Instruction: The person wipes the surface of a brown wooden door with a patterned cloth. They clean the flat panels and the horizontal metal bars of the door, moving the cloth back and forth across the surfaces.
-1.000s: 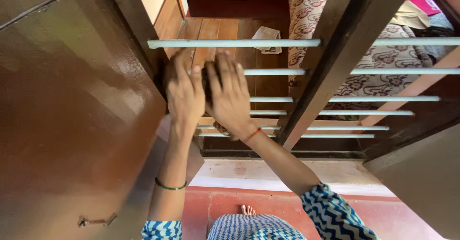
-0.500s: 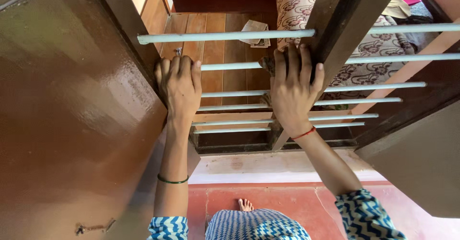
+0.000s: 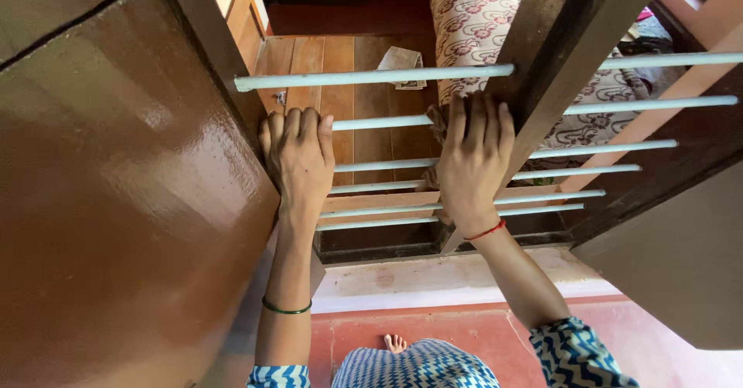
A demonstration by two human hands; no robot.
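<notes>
1. Where the pale window bars [image 3: 387, 166] cross the middle of the frame, long axes running left to right, stacked between the glossy brown shutter [image 3: 116, 202] at left and the dark wooden mullion [image 3: 557, 78] at upper right.
2. Left hand [image 3: 300, 159]: at the bars' left end, against the frame edge, fingers curled over a bar and clenched.
3. Right hand [image 3: 474, 163]: just left of the mullion, fingers extended and close together, pressing a brownish cloth [image 3: 438, 121] against a bar; grip on it partly hidden.
4. Right hand nearer the cloth; left hand well apart from it.
5. Beyond the bars: a wooden plank surface [image 3: 348, 63] and a floral cushion [image 3: 472, 24].
</notes>
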